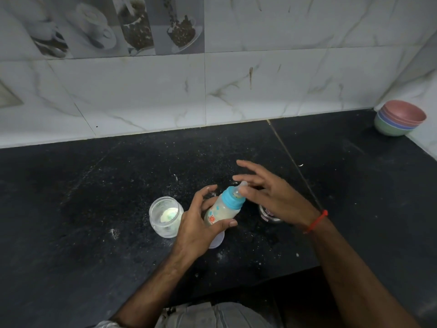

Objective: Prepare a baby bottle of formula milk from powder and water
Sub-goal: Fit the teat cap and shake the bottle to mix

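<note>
Two hands (pixel 201 223) (pixel 272 195), tilted bottle (pixel 222 209), cup (pixel 269 215) half-hidden

At centre frame the baby bottle (pixel 218 210) looks like cloudy translucent plastic, with a smooth blue plastic collar (pixel 233 197). Left of it, the clear jar (pixel 165 216) is glossy, glass or plastic I cannot tell. The countertop (pixel 94 185) is dark speckled stone, matt and dusted with powder. Polished marble-look tiles (pixel 260 79) shine behind. At the right edge, stacked bowls (pixel 399 118) appear matt plastic.
</note>
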Demonstrator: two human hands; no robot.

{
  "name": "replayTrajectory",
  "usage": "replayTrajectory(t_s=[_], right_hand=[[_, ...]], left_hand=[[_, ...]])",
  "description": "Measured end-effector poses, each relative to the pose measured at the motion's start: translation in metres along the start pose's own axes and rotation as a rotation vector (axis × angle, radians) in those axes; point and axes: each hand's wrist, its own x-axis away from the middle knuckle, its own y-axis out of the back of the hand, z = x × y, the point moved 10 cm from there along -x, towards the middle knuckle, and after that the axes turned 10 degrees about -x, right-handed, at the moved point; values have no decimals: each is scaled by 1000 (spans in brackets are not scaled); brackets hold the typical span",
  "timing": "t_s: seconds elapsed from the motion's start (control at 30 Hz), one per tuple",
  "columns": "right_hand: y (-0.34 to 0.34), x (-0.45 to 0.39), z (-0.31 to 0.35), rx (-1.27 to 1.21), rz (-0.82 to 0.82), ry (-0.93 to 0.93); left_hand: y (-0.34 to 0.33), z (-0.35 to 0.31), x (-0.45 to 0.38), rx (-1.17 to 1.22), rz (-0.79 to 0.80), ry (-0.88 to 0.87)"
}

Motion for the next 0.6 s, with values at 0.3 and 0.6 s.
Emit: replayTrajectory(t_s=[0.3, 0.6], right_hand=[[7, 32, -22, -488, -388, 66], [-23, 18, -32, -551, -153, 82]], left_hand=[[11, 12, -1, 125, -103, 80], [-16, -5, 7, 143, 155, -4]])
